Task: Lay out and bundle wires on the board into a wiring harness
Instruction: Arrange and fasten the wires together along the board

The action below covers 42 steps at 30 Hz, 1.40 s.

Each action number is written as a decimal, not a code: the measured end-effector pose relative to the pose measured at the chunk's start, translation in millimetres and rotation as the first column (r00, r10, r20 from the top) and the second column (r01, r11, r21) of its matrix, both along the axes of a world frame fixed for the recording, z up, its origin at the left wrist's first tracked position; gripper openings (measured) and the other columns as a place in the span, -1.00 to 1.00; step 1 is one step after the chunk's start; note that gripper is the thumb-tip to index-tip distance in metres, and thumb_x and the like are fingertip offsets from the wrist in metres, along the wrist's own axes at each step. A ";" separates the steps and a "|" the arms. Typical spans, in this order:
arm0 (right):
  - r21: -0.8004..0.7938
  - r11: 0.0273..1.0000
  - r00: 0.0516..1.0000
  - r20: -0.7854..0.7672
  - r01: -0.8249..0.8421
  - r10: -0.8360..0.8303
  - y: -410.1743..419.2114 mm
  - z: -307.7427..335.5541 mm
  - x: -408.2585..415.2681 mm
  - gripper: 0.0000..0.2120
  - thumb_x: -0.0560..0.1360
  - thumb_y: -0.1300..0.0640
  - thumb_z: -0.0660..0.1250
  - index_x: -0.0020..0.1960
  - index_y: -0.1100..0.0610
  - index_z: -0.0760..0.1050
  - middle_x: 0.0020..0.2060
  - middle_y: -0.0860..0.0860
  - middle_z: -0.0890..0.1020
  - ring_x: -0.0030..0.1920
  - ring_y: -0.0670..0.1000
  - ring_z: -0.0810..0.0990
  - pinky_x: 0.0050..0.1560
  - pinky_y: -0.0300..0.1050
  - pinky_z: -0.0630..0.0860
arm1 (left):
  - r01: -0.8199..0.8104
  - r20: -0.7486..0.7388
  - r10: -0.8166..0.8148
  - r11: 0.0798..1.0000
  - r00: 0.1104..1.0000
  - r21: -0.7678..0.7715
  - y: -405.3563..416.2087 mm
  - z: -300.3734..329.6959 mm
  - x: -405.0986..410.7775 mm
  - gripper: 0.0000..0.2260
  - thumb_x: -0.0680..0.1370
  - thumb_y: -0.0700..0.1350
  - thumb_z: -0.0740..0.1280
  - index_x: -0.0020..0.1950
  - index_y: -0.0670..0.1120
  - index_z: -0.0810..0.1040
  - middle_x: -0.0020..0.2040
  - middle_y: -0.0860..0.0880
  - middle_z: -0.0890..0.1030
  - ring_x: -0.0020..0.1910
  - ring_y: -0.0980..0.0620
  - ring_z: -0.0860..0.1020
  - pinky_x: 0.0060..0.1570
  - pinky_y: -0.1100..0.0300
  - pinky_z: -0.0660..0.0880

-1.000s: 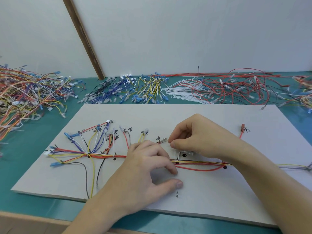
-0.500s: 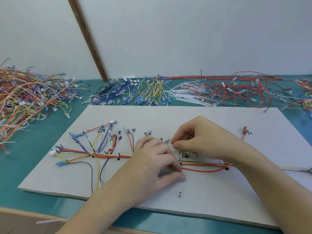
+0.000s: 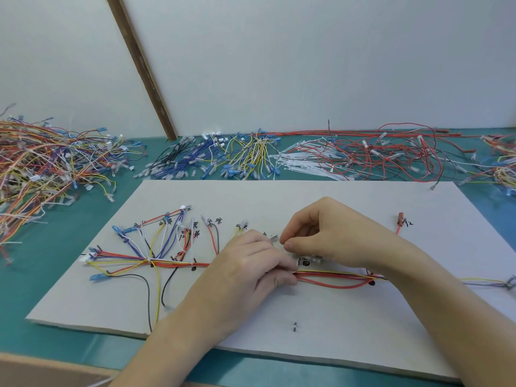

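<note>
Your left hand (image 3: 251, 270) sits at the centre of the frame, its fingers curled and pinching the wire bundle (image 3: 332, 276) that runs left to right across the white board (image 3: 349, 202). The bundle leaves your grip on the right side and passes under your right wrist. Your right hand (image 3: 326, 233), just above and right of the left, has thumb and forefinger pinched together on a small clear connector (image 3: 275, 238); the grip point itself is partly hidden. Left of your hands, tied wires (image 3: 150, 259) fan out over the board.
</note>
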State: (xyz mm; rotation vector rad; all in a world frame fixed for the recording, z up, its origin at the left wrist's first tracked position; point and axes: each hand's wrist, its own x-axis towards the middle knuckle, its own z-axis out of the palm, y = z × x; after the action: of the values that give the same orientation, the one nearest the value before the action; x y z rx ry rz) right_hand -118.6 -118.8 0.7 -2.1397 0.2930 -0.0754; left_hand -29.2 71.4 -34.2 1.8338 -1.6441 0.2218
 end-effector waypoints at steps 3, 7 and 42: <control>-0.021 1.000 1.000 -0.001 -0.019 0.019 0.7 0.3 -0.4 -0.92 0.47 0.18 0.48 -0.15 0.04 0.73 -0.34 -0.05 0.72 -0.35 -0.13 0.60 -0.20 -0.07 0.58 | -0.002 -0.022 0.003 1.000 1.000 0.028 -1.3 0.8 -2.7 -0.84 0.63 0.03 0.37 0.01 -0.02 0.68 -0.06 0.17 0.64 -0.05 0.07 0.54 0.01 0.07 0.50; -0.024 0.999 0.999 -0.013 -0.048 0.048 0.4 1.4 -1.6 -0.91 0.46 0.19 0.47 -0.15 0.04 0.73 -0.32 -0.05 0.73 -0.32 -0.12 0.63 -0.18 -0.03 0.62 | -0.035 -0.026 0.036 0.999 0.999 0.016 -6.3 0.6 -9.6 -0.83 0.62 0.03 0.35 -0.02 -0.02 0.67 -0.10 0.15 0.65 -0.09 0.05 0.54 -0.02 0.07 0.49; -0.044 0.995 0.994 -0.052 -0.095 0.093 -4.7 -4.0 -0.9 -0.93 0.50 0.08 0.43 -0.12 -0.01 0.70 -0.36 -0.11 0.69 -0.39 -0.18 0.52 -0.29 -0.21 0.46 | -0.274 -0.481 0.292 0.956 0.827 0.109 -7.8 3.9 -11.9 -0.83 0.45 -0.01 0.58 -0.14 0.12 0.60 -0.26 0.13 0.67 -0.34 0.14 0.60 -0.31 0.37 0.45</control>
State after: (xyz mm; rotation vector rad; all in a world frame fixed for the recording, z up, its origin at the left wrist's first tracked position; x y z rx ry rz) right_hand -119.5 -123.4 -3.3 -2.2001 0.2209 0.0255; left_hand -41.1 63.6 -30.3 1.9541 -1.0257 -0.1481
